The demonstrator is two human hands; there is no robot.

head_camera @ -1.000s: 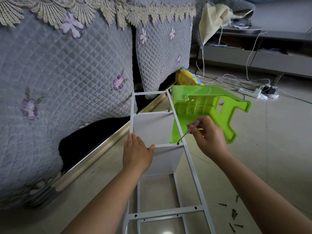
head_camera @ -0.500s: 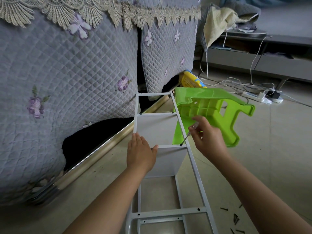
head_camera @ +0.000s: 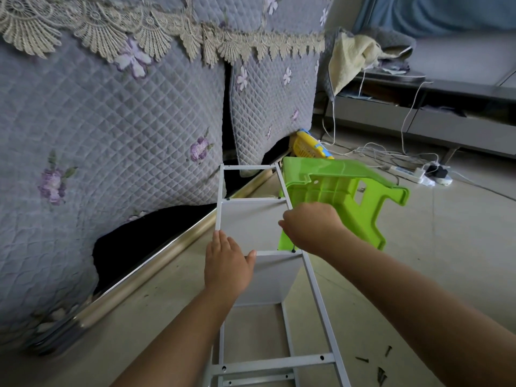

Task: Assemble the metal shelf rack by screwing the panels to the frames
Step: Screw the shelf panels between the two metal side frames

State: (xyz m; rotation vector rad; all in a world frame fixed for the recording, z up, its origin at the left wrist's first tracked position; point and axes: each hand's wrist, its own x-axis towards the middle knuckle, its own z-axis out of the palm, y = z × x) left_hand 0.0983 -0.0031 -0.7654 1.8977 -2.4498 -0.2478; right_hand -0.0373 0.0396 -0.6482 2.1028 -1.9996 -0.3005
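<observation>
Sofa cover (head_camera: 111, 121): grey quilted, at the far left; the work lies on the floor (head_camera: 446, 261) beside it.
Left hand (head_camera: 227, 265): flat, fingers straight, pressing on the near shelf panel (head_camera: 268, 277) where it meets the left rail; it grips nothing.
Rack frame (head_camera: 315, 286): white ladder-shaped side frame on top, running away from the camera, a second frame under it.
Panels: two seated between the frames, the near one and a farther panel (head_camera: 251, 219); dark screw heads show at their corners.
Nearest crossbar (head_camera: 273, 363): holes bare, no panel on it. Judged: at least one panel remains to fit.
Right hand (head_camera: 312, 227): fingers curled over the right rail above the near panel's corner screw (head_camera: 293, 250); whether it holds a tool cannot be told.
Green stool (head_camera: 343, 196): tipped on its side just beyond the right rail.
Loose screws (head_camera: 381, 367): several on the floor, lower right, unused.
</observation>
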